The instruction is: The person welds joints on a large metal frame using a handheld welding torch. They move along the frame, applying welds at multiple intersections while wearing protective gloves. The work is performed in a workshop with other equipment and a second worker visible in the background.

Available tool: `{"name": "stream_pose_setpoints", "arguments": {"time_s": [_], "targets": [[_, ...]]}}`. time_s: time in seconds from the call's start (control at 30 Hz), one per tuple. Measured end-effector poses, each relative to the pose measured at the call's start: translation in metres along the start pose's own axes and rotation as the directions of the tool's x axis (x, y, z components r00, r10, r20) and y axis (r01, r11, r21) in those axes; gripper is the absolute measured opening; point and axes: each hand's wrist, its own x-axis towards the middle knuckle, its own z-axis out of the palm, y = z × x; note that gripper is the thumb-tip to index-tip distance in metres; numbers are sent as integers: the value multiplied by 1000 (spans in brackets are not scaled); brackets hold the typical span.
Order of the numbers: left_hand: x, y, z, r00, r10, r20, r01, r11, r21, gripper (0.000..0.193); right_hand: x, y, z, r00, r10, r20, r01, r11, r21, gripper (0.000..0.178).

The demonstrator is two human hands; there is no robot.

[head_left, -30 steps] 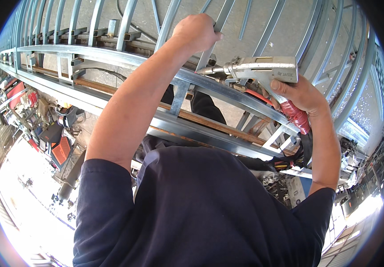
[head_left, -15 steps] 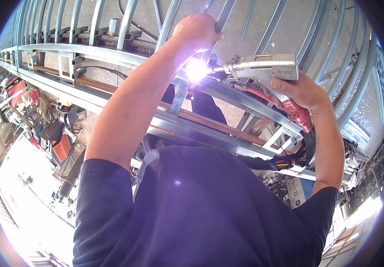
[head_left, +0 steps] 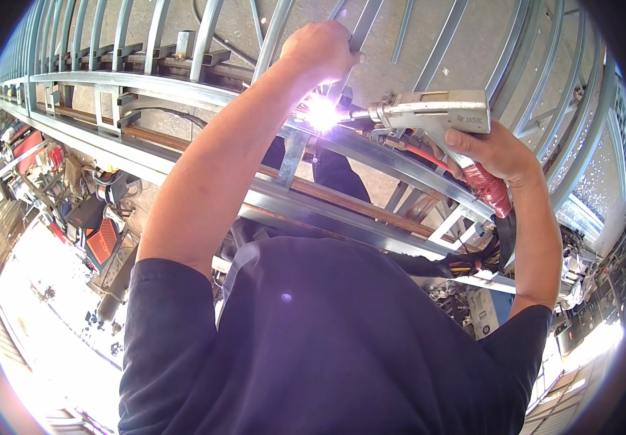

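Observation:
My left hand (head_left: 319,52) is closed around an upright galvanized metal bar (head_left: 367,23) of a long grille-like frame. In my right hand (head_left: 500,154) is a grey handheld welding gun (head_left: 429,112), its grip (head_left: 488,190) wrapped in red. Its nozzle points left, and a blinding white-violet welding glow (head_left: 322,114) burns at the tip. That glow sits where the bar's lower end meets the frame's horizontal rail (head_left: 393,156), just below my left hand. The joint itself is lost in the glare.
More parallel bars (head_left: 443,43) stretch left and right above the rail. Rusty brown tubes (head_left: 356,201) run below it. Dark cables (head_left: 465,262) hang by my right forearm. An orange-and-black machine (head_left: 101,243) and clutter stand at the left. Bright specks show at the far right.
The welding gun and my right hand have shifted very slightly to the right. My left hand stays on the bar, and the glow still burns at about the same spot.

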Motion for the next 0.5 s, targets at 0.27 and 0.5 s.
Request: {"name": "stream_pose_setpoints", "arguments": {"time_s": [0.27,0.5], "targets": [[-2,3,-2,1000,-13,-8,13,1000,13,44,-2,7,-2,1000,-3,-9,3,1000,-17,65],[-2,5,-3,1000,-25,16,25,999,20,45,-7,8,0,999,11,-47,-10,1000,6,69]]}}
